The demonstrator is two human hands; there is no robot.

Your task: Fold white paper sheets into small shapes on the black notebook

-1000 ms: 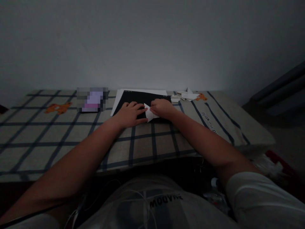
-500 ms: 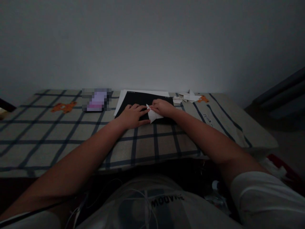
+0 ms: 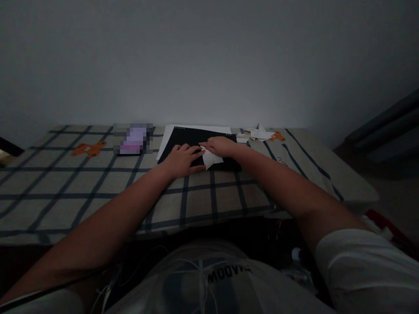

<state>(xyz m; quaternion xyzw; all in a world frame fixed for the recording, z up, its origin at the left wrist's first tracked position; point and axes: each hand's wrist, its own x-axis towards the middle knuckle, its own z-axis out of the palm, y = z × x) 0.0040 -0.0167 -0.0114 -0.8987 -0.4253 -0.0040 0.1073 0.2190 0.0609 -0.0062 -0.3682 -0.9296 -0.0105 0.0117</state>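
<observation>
Scanning left to right along the cloth-covered counter (image 3: 196, 205). Logging an orange bear print (image 3: 89, 149) at left, then a smartphone (image 3: 133, 139) with lit screen, partly pixelated. Next, spotting white sheets (image 3: 166, 135) beneath a black punched cover (image 3: 190, 134).

On the cover, toward its near side, locating the folded white paper (image 3: 212, 160) between both hands. Seeing left hand (image 3: 183, 160) laid flat with fingers spread, reaching the paper's left side with thumb and index, clamped on nothing. Seeing right hand (image 3: 220, 147) curled over the far side with index stretched left; can't tell if pinching or only pressing.

Judging progress as partway: already creased into an angular outline, apparently not fully flattened. Can't tell how many folds remain; too dark and small. Further right, noting folded paper pieces (image 3: 260, 133) heaped beside another orange print (image 3: 277, 136), probably finished earlier work.

For room: finding checked cloth between smartphone and cover, plus a broad stretch in front, reaching the counter's near edge under both forearms. Rating right side as tight, with pieces just beside the cover; also hemmed at back by the wall (image 3: 209, 65).
</observation>
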